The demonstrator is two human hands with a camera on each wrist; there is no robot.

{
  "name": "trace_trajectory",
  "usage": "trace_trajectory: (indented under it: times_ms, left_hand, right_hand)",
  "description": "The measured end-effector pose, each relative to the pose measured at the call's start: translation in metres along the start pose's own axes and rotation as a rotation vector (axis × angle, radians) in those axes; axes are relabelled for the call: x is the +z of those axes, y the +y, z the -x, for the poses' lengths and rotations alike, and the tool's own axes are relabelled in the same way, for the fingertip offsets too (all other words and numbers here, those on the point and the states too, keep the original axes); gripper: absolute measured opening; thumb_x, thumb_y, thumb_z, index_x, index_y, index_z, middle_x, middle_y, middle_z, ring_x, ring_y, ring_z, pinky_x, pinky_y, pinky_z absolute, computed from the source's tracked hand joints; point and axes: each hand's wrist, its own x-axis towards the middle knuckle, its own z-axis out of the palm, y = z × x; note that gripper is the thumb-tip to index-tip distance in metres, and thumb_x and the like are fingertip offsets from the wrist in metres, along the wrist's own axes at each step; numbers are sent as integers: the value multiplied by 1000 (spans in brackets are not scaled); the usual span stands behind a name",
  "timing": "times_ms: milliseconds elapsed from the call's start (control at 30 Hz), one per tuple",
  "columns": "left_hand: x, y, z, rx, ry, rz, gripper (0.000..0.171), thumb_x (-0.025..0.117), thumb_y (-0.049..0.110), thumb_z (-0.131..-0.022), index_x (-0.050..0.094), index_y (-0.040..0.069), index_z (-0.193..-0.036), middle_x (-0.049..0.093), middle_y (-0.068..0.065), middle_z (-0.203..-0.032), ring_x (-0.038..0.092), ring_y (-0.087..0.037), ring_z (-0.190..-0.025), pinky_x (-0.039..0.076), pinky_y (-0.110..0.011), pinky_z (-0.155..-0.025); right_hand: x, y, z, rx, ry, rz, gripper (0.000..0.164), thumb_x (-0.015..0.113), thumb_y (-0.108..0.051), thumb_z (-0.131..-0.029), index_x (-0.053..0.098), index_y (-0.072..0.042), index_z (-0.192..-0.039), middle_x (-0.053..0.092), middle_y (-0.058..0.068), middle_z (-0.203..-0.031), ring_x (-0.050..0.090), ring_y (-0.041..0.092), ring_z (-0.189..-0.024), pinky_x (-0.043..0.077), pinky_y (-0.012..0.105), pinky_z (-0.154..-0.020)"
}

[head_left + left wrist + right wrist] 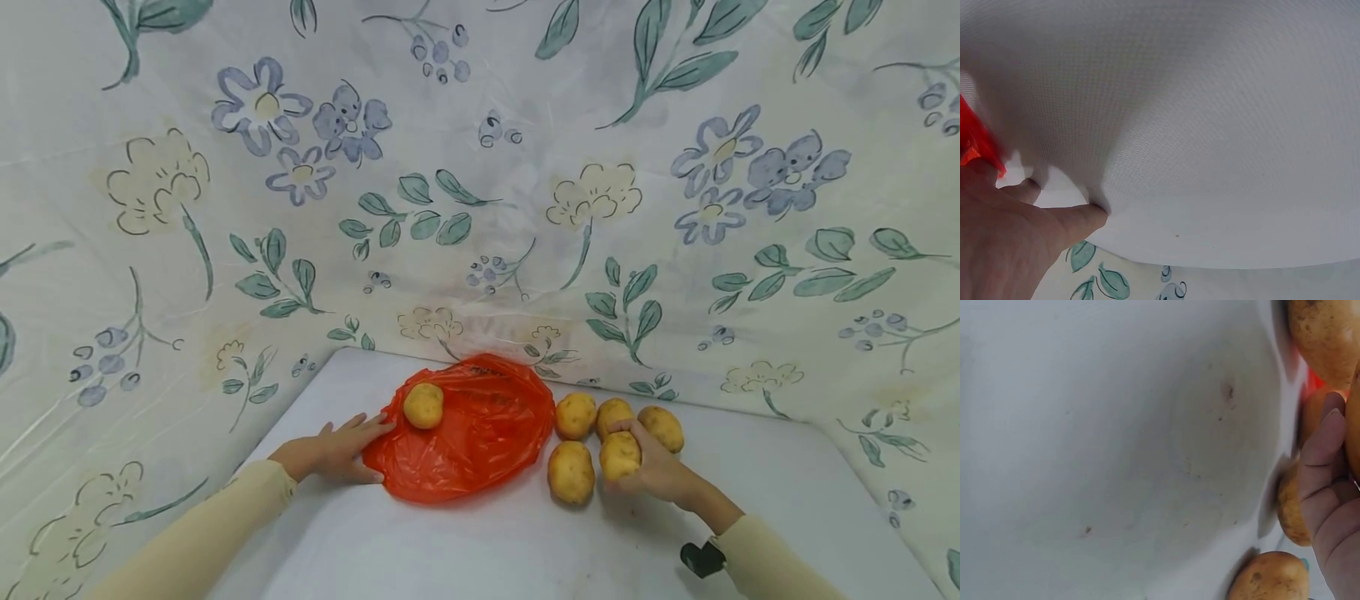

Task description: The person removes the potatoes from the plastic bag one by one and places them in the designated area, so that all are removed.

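A red plastic bag [480, 454] lies spread out on the white table, with one potato [423, 406] on its left part. My left hand [337, 450] rests at the bag's left edge, its fingers extended and touching the plastic. In the left wrist view, the left hand [1007, 231] has a scrap of the red bag [979, 140] by its fingers. To the right of the bag, my right hand [663, 475] grips a potato [619, 457]. The right wrist view shows the right hand [1332, 494] curled about that potato [1354, 428], which is partly cut off by the frame.
Around the held potato lie several others: one nearer me [571, 472], one beside the bag [576, 416], one behind [613, 412] and one at the right [661, 429]. A floral cloth [480, 208] rises behind the table [480, 550]. A black object [702, 559] sits at the right wrist.
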Motion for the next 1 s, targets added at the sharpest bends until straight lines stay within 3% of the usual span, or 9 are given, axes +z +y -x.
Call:
trace_trajectory:
  times_ms: [133, 400, 667, 800, 1000]
  left_hand:
    - [0, 1, -1, -3, 3, 1, 93, 80, 46, -77, 34, 20, -154, 24, -12, -163, 10, -48, -148, 3, -78, -110]
    - [3, 3, 0, -1, 8, 6, 92, 81, 44, -77, 36, 19, -153, 25, -13, -163, 12, -48, -148, 3, -79, -109]
    - [20, 3, 7, -14, -19, 25, 91, 81, 46, -76, 39, 19, -152, 29, -11, -162, 14, -48, -147, 5, -79, -109]
    - [13, 0, 3, -12, -1, 11, 91, 81, 46, -76, 39, 19, -152, 28, -11, -162, 14, -47, -148, 5, -79, -109]
    - [0, 1, 2, -1, 15, 5, 91, 81, 45, -77, 38, 18, -153, 26, -12, -163, 13, -48, -147, 4, -79, -109]
  right_hand:
    - [0, 2, 1, 0, -10, -2, 83, 87, -21, -71, 37, -10, -137, 46, 15, -132, 47, 29, -118, 44, 49, -98]
    - [6, 14, 1, 16, -43, -17, 82, 86, -21, -71, 37, -10, -136, 46, 13, -133, 48, 25, -113, 44, 44, -95]
    - [19, 31, 13, 19, -93, -15, 81, 87, -24, -69, 39, -11, -134, 47, 13, -131, 48, 24, -114, 42, 46, -96]
    - [17, 29, 4, -6, -81, 6, 81, 87, -25, -69, 39, -11, -134, 47, 12, -132, 47, 25, -115, 40, 50, -99]
    - [10, 23, -5, -25, -59, 29, 82, 87, -24, -68, 40, -11, -132, 47, 11, -130, 48, 25, -112, 42, 45, -95]
